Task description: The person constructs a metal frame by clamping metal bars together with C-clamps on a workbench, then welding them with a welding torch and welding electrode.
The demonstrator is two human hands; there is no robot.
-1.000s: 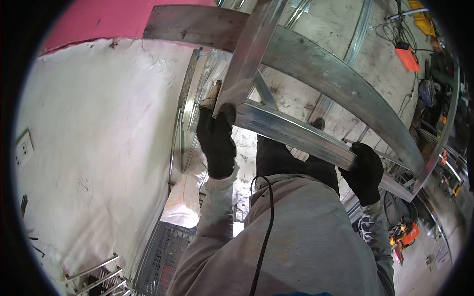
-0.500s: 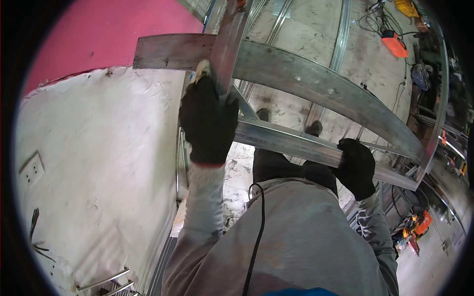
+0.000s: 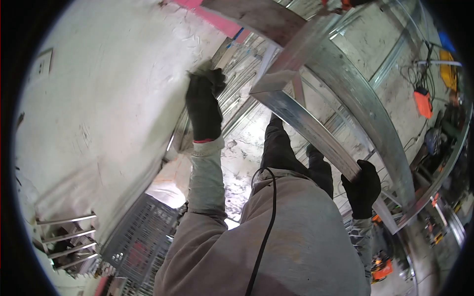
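Metal frame (image 3: 321, 138): above the floor (image 3: 242, 170), in front of the person's torso; one straight bar (image 3: 296, 117) slopes toward the right hand (image 3: 363, 190).
Right grip: black-gloved, closed round the straight bar toward its lower end.
Left hand (image 3: 203, 106): black-gloved, raised beside the white wall (image 3: 123, 74), apart from the metal frame; blur obscures the fingertips, so whether they grasp anything cannot be told.
Curved strip (image 3: 363, 93): arches beyond the straight bar.
Floor's wall-side edge: metal lengths (image 3: 242, 74); nearer the person, a white sack (image 3: 170, 186) just beside a grey crate (image 3: 140, 237).
Floor's opposite edge: orange item (image 3: 423, 102) near a yellow one (image 3: 448, 74).
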